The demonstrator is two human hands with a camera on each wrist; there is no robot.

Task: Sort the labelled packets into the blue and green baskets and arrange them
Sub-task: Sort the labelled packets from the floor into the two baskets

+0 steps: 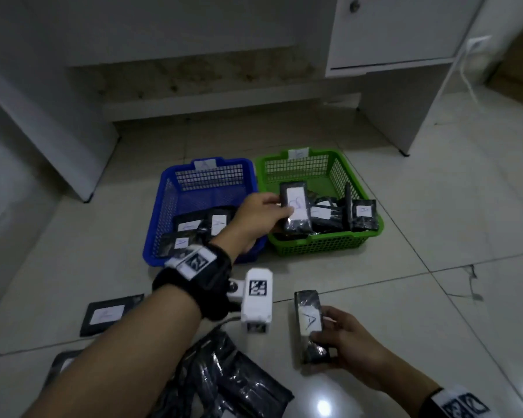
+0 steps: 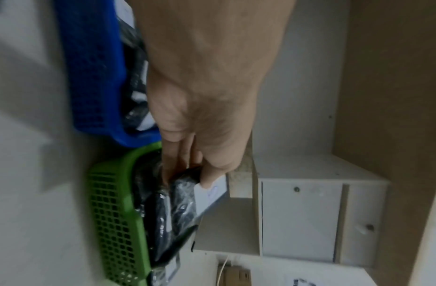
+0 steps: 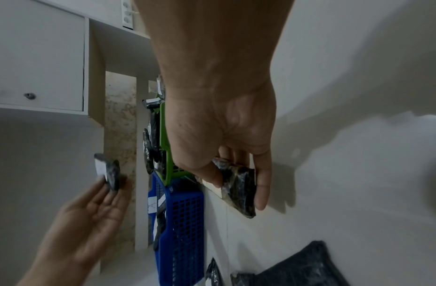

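Note:
My left hand (image 1: 261, 217) pinches a black packet (image 1: 296, 206) with a white handwritten label, held over the near left part of the green basket (image 1: 329, 247). In the left wrist view the same packet (image 2: 178, 209) hangs from thumb and fingers above the green basket (image 2: 114, 212). My right hand (image 1: 349, 346) grips another black packet labelled A (image 1: 310, 324) low over the floor, seen as a dark packet (image 3: 239, 185) in the right wrist view. The blue basket (image 1: 163, 212) holds several A-labelled packets. The green basket holds several packets too.
More black packets lie on the tiled floor: one flat packet (image 1: 106, 313) at the left, a heap (image 1: 224, 381) near my body. White cabinet legs (image 1: 387, 122) stand behind the baskets. A cable (image 1: 468, 76) hangs at the right.

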